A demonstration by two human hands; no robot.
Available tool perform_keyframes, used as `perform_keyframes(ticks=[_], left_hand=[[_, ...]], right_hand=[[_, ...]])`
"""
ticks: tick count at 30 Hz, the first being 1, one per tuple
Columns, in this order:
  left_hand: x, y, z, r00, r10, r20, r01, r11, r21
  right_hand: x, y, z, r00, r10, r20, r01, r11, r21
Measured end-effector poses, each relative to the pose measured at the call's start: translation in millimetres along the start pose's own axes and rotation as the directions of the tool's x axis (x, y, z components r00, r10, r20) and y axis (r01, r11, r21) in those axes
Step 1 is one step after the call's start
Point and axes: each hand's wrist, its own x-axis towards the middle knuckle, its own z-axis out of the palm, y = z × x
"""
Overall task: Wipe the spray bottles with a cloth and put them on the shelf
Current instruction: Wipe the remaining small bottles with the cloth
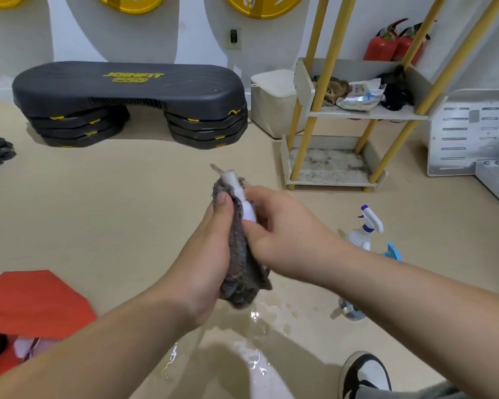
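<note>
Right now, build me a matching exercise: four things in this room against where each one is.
Things
1. grey cloth
2. blue-and-white trigger spray bottle
3. silver packet
4. red fire extinguishers

Places
A. standing on the floor, right of the right hand
B. by the wall behind the shelf
C. gripped in the left hand, wrapped round a small white bottle
D. on the shelf, one tier above the bottom

Pairs: 1-C, 2-A, 3-D, 4-B

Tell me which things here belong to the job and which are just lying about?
Job: white bottle in right hand, grey cloth in left hand, spray bottle on floor, shelf.
Lying about: step platform, fire extinguishers, bin, red bag.
</note>
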Motion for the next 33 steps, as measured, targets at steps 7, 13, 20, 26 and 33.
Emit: perform_keyframes(ticks=[7, 13, 20, 26, 33], left_hand=[[-3.7, -10.3, 9.4, 0.993, 0.118, -0.013, -0.114, 0.979, 0.168], [-5.1, -3.3, 12.2, 0.999, 0.02, 0.044, -0.025, 0.995, 0.102], [-0.5, -7.2, 11.5, 0.991, 0.131, -0.006, -0.125, 0.962, 0.244], [4.0, -7.8, 11.4, 0.997, -0.071, -0.033, 0.071, 0.997, -0.007], [6.0, 5.7, 8.0, 0.963, -0.238, -0.125, 0.205, 0.951, -0.233]], right_hand=[[13.5, 2.9, -3.4, 0.974, 0.224, -0.025, -0.204, 0.922, 0.33], [16.6, -2.9, -13.5, 0.95, 0.312, 0.009, -0.273, 0.816, 0.509], [13.6, -2.7, -3.1, 0.931, 0.364, -0.03, -0.301, 0.811, 0.501], [16.0, -7.0, -15.6, 0.922, 0.386, -0.017, -0.29, 0.721, 0.63], [13.7, -9.2, -3.0, 0.912, 0.407, 0.054, -0.32, 0.62, 0.717]])
